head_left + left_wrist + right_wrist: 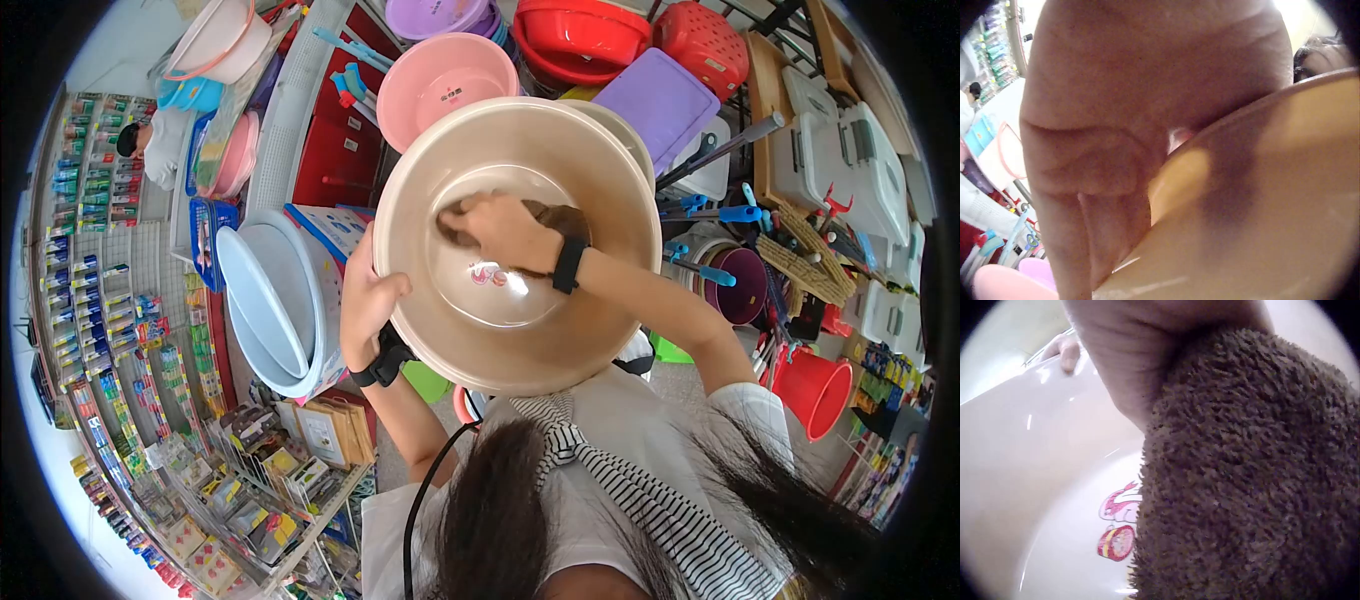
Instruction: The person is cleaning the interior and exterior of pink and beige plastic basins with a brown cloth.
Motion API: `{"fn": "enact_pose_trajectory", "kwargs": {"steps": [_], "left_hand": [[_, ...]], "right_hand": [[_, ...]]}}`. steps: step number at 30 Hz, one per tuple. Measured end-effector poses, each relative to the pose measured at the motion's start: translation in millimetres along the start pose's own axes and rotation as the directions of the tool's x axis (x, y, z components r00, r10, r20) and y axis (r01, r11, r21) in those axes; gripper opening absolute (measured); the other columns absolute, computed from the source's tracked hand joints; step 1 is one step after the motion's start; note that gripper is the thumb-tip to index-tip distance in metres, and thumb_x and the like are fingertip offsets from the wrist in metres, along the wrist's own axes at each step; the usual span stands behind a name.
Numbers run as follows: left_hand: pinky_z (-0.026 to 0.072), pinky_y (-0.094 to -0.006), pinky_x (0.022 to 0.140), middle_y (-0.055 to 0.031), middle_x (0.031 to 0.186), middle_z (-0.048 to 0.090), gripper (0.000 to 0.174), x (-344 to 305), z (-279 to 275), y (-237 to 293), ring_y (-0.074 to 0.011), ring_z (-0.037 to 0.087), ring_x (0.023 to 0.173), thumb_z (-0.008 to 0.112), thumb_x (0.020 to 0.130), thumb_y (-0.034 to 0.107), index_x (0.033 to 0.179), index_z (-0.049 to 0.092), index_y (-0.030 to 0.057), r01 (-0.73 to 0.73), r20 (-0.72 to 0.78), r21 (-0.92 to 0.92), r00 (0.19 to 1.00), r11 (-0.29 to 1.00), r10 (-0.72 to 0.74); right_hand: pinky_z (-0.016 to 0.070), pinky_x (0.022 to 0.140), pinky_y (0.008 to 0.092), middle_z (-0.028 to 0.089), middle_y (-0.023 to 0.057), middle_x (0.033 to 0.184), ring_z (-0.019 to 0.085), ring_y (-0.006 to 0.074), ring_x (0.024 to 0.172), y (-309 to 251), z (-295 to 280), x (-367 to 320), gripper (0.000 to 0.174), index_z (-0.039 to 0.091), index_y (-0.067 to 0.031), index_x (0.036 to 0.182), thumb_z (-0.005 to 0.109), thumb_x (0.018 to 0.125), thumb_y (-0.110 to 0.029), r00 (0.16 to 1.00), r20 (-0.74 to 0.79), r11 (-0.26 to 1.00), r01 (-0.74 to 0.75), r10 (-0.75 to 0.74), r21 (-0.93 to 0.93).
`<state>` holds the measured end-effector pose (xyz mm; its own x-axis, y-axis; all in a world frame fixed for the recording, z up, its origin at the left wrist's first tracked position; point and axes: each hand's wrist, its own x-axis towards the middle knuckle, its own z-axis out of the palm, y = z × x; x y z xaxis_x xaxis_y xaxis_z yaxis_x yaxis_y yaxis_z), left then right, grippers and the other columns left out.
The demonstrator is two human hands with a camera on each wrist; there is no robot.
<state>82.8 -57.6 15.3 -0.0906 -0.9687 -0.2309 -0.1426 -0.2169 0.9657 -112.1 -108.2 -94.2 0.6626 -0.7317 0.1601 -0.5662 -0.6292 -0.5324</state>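
Observation:
A large beige plastic basin (pixel 430 320) is held up in front of the person's chest, its inside facing the head camera. The left hand (pixel 370 305) grips its left rim, thumb over the edge and the other fingers along the outside wall. Inside the basin, the right hand (pixel 505 232) holds a fluffy brown cloth (pixel 1254 469) against the bottom. Parts of the cloth stick out on both sides of that hand in the head view. A pink and red printed picture (pixel 1116 540) on the basin floor is partly covered by the cloth in the right wrist view.
Beyond the basin stand a pink basin (pixel 450 85), red basins (pixel 580 40) and a purple lid (pixel 655 105). Light blue tubs (pixel 265 310) are close at the left. Mop handles (pixel 715 213) and a red bucket (pixel 812 393) are at the right. Stocked shelves (pixel 100 330) line the far left.

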Motion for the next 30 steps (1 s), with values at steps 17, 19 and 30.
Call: {"fn": "enact_pose_trajectory", "kwargs": {"steps": [17, 19, 30], "left_hand": [[0.0470, -0.0236, 0.079, -0.0056, 0.112, 0.061, 0.081, -3.2, -9.9, -8.3, -0.0137, 0.057, 0.096, 0.049, 0.054, -0.011, 0.134, 0.048, -0.0012, 0.000, 0.005, 0.025, 1.000, 1.000, 0.000], [0.0467, -0.0236, 0.080, -0.0053, 0.112, 0.061, 0.081, -4.3, -12.1, -12.9, -0.0136, 0.057, 0.096, 0.049, 0.054, -0.010, 0.135, 0.048, -0.0012, 0.018, 0.001, 0.050, 1.000, 0.999, -0.018], [0.0452, -0.0216, 0.079, -0.0046, 0.107, 0.061, 0.075, -3.9, -8.7, -18.2, -0.0127, 0.056, 0.094, 0.049, 0.055, -0.009, 0.129, 0.051, -0.0032, 0.059, -0.022, -0.009, 0.998, 0.998, -0.059]], "right_hand": [[0.0506, 0.073, 0.0393, 0.067, 0.0124, 0.087, 0.067, 0.0280, 0.084, 1.2, -4.1, 18.5, 0.036, 0.058, -0.0052, 0.106, 0.067, 0.072, -0.012, 0.998, -0.011, 0.990, -0.063, 0.062, -0.128], [0.0514, 0.070, 0.0394, 0.066, 0.0129, 0.088, 0.066, 0.0289, 0.083, 10.3, -8.8, 15.6, 0.039, 0.058, -0.0053, 0.109, 0.070, 0.072, -0.015, 0.993, -0.001, 0.971, -0.117, 0.119, -0.210], [0.0548, 0.066, 0.0438, 0.069, 0.0058, 0.097, 0.069, 0.0236, 0.089, 47.6, -8.0, -16.7, 0.024, 0.070, -0.0103, 0.099, 0.067, 0.077, -0.020, 0.822, 0.333, 0.750, -0.163, 0.462, -0.641]]}}
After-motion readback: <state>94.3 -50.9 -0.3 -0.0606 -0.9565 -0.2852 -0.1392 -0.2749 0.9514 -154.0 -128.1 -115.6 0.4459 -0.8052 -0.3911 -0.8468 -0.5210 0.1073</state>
